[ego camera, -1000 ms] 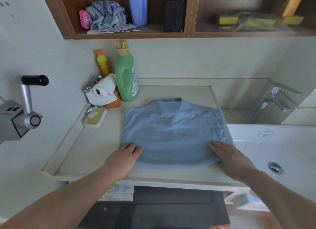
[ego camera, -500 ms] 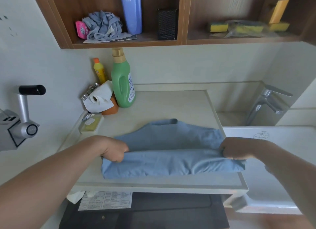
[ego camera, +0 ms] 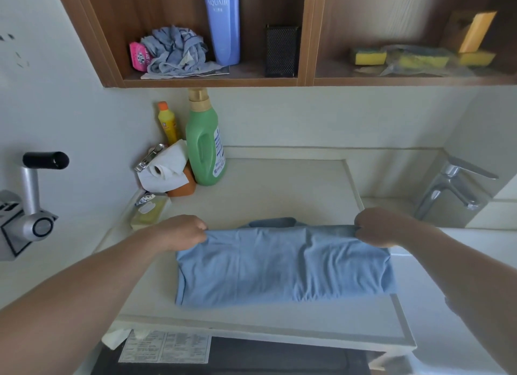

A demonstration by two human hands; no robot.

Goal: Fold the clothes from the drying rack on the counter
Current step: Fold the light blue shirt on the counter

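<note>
A light blue shirt (ego camera: 282, 265) lies folded on the cream counter (ego camera: 279, 190), a broad rectangle with its near edge close to the counter's front lip and its right end reaching the counter's right rim. A darker blue collar (ego camera: 272, 222) peeks out just beyond the shirt's far edge.

Both hands are at that far edge. The left hand (ego camera: 181, 232) is curled tight, pinching the shirt's far-left corner; the right hand (ego camera: 377, 226) is likewise curled, pinching the far-right corner — the cloth between them runs in a fairly straight line, with soft creases fanning down from the right grip.

Beyond the shirt, at the counter's back-left corner, stands a green detergent bottle (ego camera: 205, 145) with a gold cap. Left of the shirt's far side and touching that bottle are a toilet paper roll (ego camera: 165, 170) resting on an orange object (ego camera: 183, 186), a small yellow bottle (ego camera: 167, 123) behind them, and a soap dish (ego camera: 149, 212) nearer the left hand.

Right of the shirt lies a white sink (ego camera: 475, 262) with a chrome faucet (ego camera: 453, 187). Above the shirt, a wooden shelf (ego camera: 212, 81) holds a crumpled grey cloth (ego camera: 176, 53), a tall blue bottle (ego camera: 222, 25), a black mesh holder (ego camera: 281, 51) and — further right — yellow sponges (ego camera: 368, 56).
</note>
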